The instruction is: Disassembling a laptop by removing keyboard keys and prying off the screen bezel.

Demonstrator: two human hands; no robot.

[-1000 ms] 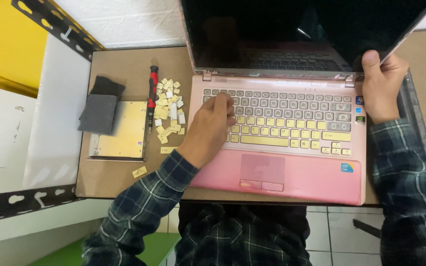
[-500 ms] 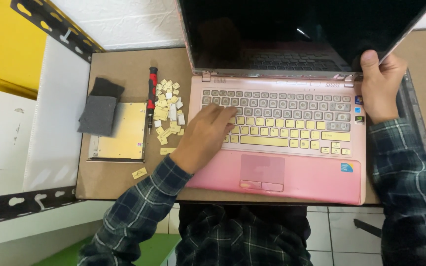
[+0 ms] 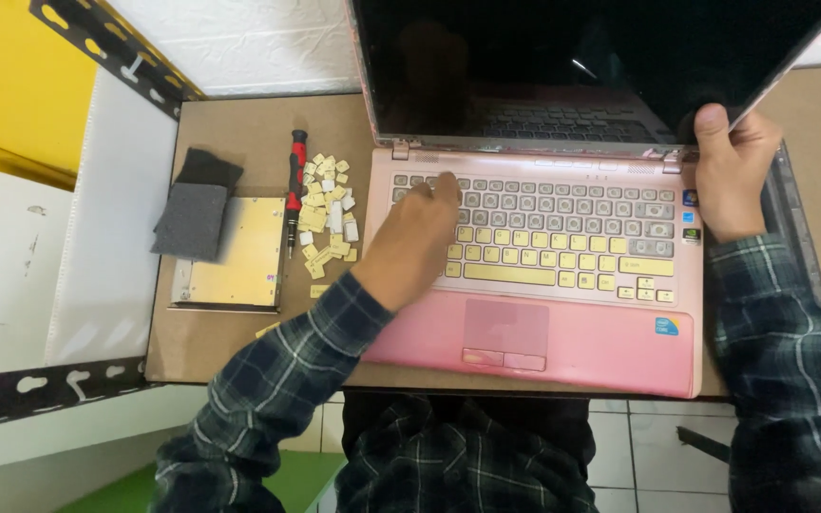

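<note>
A pink laptop [image 3: 572,342] lies open on a brown board, its dark screen [image 3: 563,57] tilted back. My left hand [image 3: 415,237] rests on the upper left of the keyboard [image 3: 563,237], fingertips pressing the top rows of grey and yellowish keys. My right hand [image 3: 732,171] grips the lower right corner of the screen beside the hinge. Left of the laptop lies a heap of loose key caps [image 3: 327,214] next to a red-handled screwdriver [image 3: 294,185].
A flat yellowish drive-like plate [image 3: 239,261] with a grey cloth pad [image 3: 192,214] on it sits at the board's left. White panels [image 3: 106,209] and black perforated metal rails [image 3: 40,385] border the left side. Tiled floor shows below the board.
My left hand has slid up the keyboard from the lower rows to the top rows. My right hand keeps its hold on the screen corner.
</note>
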